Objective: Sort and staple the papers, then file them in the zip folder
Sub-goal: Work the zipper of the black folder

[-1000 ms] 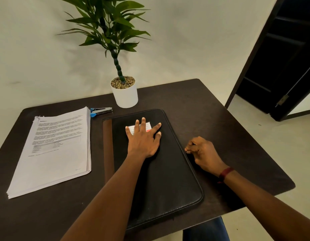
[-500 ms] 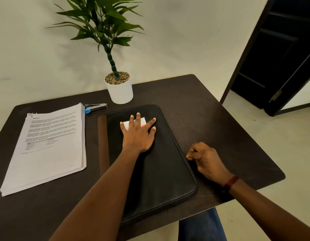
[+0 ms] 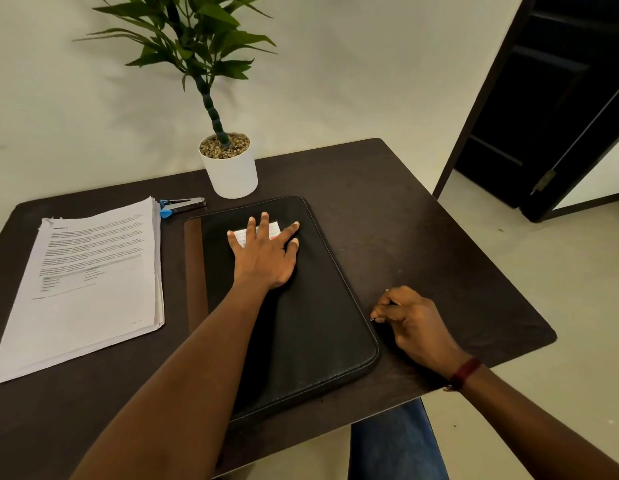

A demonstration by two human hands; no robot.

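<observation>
Printed lines cover the top sheet of the paper stack (image 3: 93, 271) at the left of the frame. They are too blurred to read.

We see a dark table (image 3: 387, 209) bearing a leafy plant (image 3: 197, 46) in a white pot (image 3: 232, 174) topped with pebbles, a pale wall (image 3: 353, 64) behind it, and a dark doorway (image 3: 543, 116) at right.
</observation>
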